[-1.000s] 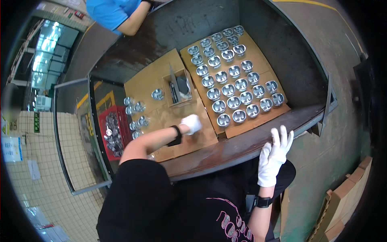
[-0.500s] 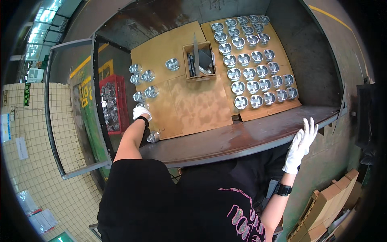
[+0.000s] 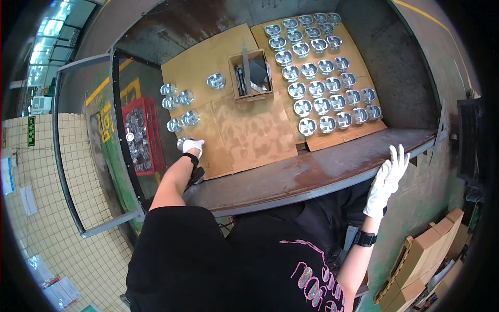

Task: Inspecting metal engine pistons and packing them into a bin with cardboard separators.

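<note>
My left hand (image 3: 194,147), in a white glove, is closed on a silvery metal piston (image 3: 183,143) at the left end of the bench; the fingers partly hide it. Another piston (image 3: 199,180) is mostly behind my wrist. Beyond the hand stand several more pistons (image 3: 190,118) in a loose group, with a single piston (image 3: 215,80) farther in. My right hand (image 3: 387,179), also gloved, holds nothing; its fingers are stretched out beside the bench's front edge.
Rows of pistons (image 3: 323,106) stand on cardboard (image 3: 254,140) at the right. An open carton (image 3: 253,96) holding dark tools sits mid-bench. Left of the bench is a red crate (image 3: 150,136) full of metal parts. The bench has a raised steel front edge (image 3: 312,195). Cardboard boxes (image 3: 421,255) lie lower right.
My left hand has moved to the right, and the piston by it has shifted slightly right and nearer. My wrist now covers most of the nearest piston. My right hand keeps its pose.
</note>
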`<state>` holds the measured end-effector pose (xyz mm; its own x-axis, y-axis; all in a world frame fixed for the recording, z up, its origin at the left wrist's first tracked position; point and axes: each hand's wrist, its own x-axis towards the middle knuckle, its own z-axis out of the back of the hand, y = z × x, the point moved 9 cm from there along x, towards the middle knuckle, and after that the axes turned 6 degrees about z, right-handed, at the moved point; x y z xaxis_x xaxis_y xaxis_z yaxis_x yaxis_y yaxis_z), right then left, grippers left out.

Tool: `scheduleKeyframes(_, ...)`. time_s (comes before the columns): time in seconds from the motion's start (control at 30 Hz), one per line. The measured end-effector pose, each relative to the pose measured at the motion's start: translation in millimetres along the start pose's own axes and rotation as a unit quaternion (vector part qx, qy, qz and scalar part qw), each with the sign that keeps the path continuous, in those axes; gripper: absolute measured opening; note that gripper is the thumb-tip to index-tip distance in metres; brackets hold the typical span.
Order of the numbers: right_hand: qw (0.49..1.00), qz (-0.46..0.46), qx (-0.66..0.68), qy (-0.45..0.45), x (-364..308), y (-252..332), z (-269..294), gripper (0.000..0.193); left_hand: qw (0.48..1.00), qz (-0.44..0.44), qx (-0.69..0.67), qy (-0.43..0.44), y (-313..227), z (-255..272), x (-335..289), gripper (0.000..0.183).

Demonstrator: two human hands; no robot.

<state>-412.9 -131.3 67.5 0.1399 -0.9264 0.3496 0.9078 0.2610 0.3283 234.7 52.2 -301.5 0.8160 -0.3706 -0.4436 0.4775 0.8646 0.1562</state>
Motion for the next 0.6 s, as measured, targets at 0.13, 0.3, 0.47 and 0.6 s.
scheduleKeyframes(0.13,0.999,-0.002,0.047,0.022,5,3,-13,0.04,0.99,0.078,0.107,-0.058,54,15,9,0.054)
scheduleKeyframes(0.3,0.999,-0.008,0.044,0.015,4,0,-9,0.044,0.963,-0.122,0.238,-0.018,49,22,10,0.045)
scheduleKeyframes(0.47,0.999,-0.004,0.029,0.017,3,-4,-12,0.046,0.963,-0.127,0.215,0.102,83,-4,1,0.041)
scheduleKeyframes(0.6,0.999,0.007,0.022,0.024,4,-4,-13,0.046,0.762,-0.363,0.465,0.267,97,-53,-39,0.028)
